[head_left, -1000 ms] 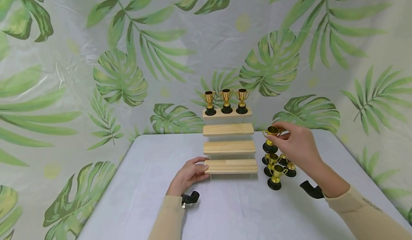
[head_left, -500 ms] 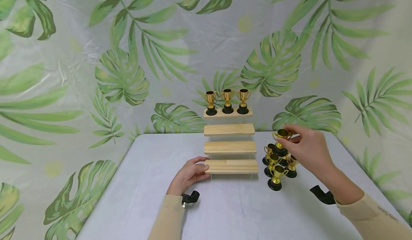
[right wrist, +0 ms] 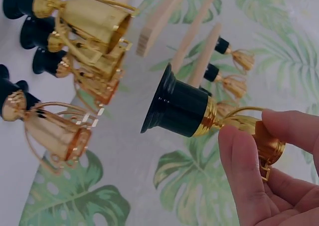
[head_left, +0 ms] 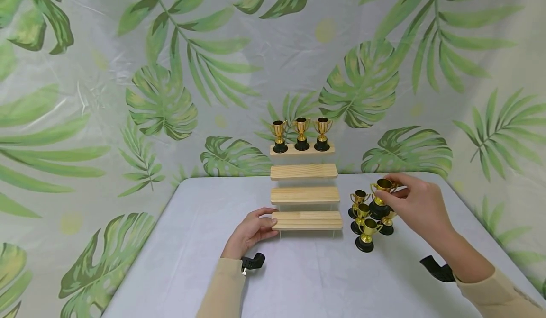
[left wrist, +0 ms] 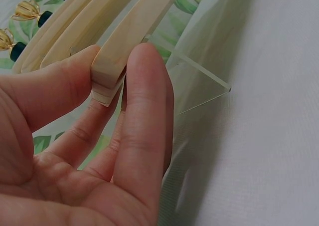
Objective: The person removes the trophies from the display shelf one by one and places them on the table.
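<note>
In the head view my left hand (head_left: 250, 231) is at the left end of the lowest board (head_left: 307, 222) of a four-step wooden display stand. The left wrist view shows its thumb and fingers pinching the board's end (left wrist: 112, 66). My right hand (head_left: 420, 206) pinches a small gold trophy cup (head_left: 379, 209) by its cup, the black base hanging downward. In the right wrist view this trophy (right wrist: 182, 106) is apart from the standing trophies (right wrist: 89, 24). Several trophies (head_left: 366, 237) stand in a cluster below it, some partly hidden behind the held one and my hand.
Three gold trophies (head_left: 301, 135) stand in a row on the stand's top board. The two middle boards (head_left: 304, 171) are bare wood. Thin clear supports (left wrist: 204, 69) hold up the boards. A white cloth (head_left: 213, 204) covers the table, with a leaf-print backdrop (head_left: 162, 100) behind.
My right hand has carried the trophy rightward, then down and nearer, over the right side of the cluster. My left hand has kept its place on the lowest board.
</note>
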`<action>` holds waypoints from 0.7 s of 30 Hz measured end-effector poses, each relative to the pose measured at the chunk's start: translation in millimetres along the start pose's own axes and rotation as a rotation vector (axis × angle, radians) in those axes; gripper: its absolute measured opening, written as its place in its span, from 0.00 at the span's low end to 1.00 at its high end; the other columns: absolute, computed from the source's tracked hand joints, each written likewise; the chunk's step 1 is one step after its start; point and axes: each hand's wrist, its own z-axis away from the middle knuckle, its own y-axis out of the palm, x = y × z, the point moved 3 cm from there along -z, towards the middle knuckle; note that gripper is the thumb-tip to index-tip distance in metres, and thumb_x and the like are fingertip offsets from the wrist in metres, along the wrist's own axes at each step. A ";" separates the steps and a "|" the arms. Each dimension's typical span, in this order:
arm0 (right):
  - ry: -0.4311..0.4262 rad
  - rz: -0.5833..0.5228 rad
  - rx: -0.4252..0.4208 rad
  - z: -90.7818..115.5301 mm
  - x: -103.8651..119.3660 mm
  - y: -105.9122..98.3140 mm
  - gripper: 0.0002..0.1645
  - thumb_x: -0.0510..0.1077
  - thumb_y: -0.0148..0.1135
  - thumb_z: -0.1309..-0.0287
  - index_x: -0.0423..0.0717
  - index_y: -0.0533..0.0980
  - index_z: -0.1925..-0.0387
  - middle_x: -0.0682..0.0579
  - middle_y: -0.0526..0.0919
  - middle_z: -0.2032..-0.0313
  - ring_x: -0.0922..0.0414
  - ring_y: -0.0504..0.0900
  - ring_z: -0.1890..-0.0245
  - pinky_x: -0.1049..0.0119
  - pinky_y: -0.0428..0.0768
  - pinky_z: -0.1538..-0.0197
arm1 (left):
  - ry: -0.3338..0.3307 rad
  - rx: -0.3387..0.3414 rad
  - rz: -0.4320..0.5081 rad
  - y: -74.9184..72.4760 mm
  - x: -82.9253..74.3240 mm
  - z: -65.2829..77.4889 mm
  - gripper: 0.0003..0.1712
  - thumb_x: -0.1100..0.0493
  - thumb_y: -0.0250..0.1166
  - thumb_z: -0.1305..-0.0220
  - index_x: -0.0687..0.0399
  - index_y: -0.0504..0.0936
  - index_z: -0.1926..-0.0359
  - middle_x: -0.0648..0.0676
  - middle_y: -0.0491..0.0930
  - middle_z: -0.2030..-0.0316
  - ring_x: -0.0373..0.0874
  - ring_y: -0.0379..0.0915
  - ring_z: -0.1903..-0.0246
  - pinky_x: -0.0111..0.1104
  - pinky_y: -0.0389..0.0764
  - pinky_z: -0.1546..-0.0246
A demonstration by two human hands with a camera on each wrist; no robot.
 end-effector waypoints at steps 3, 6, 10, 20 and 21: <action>0.017 -0.002 0.007 5.4 -4.2 -0.7 0.22 0.51 0.76 0.45 0.46 0.83 0.50 0.48 0.88 0.67 0.60 0.85 0.77 0.67 0.76 0.81 | 0.001 -0.008 0.000 -0.3 0.7 0.2 0.27 0.67 0.68 0.35 0.63 0.73 0.36 0.64 0.80 0.55 0.48 0.82 0.62 0.37 0.86 0.59; 0.037 0.004 0.014 9.4 -8.7 -1.3 0.24 0.52 0.75 0.43 0.47 0.82 0.48 0.47 0.88 0.67 0.60 0.85 0.77 0.67 0.75 0.82 | 0.004 -0.013 0.004 -0.4 0.3 1.3 0.27 0.68 0.67 0.35 0.63 0.73 0.37 0.64 0.80 0.55 0.48 0.82 0.62 0.37 0.86 0.59; 0.064 0.013 0.018 12.5 -15.0 -2.1 0.25 0.54 0.74 0.42 0.50 0.82 0.46 0.50 0.88 0.70 0.61 0.84 0.78 0.66 0.74 0.83 | 0.015 0.002 0.004 0.3 -0.6 1.8 0.26 0.67 0.67 0.35 0.64 0.73 0.37 0.63 0.81 0.57 0.47 0.82 0.63 0.36 0.86 0.61; 0.092 0.043 0.024 23.3 -27.6 -6.6 0.24 0.56 0.72 0.41 0.52 0.81 0.46 0.49 0.88 0.69 0.61 0.84 0.77 0.66 0.74 0.82 | 0.000 0.007 0.004 1.2 -1.4 1.2 0.28 0.67 0.68 0.36 0.64 0.73 0.36 0.62 0.82 0.59 0.47 0.82 0.63 0.36 0.86 0.61; 0.098 0.045 0.027 24.7 -28.8 -7.2 0.24 0.56 0.72 0.41 0.52 0.81 0.46 0.49 0.88 0.70 0.61 0.84 0.77 0.65 0.73 0.83 | -0.001 0.007 0.005 1.2 -1.4 1.0 0.28 0.67 0.68 0.36 0.65 0.72 0.36 0.61 0.82 0.59 0.47 0.82 0.63 0.36 0.86 0.61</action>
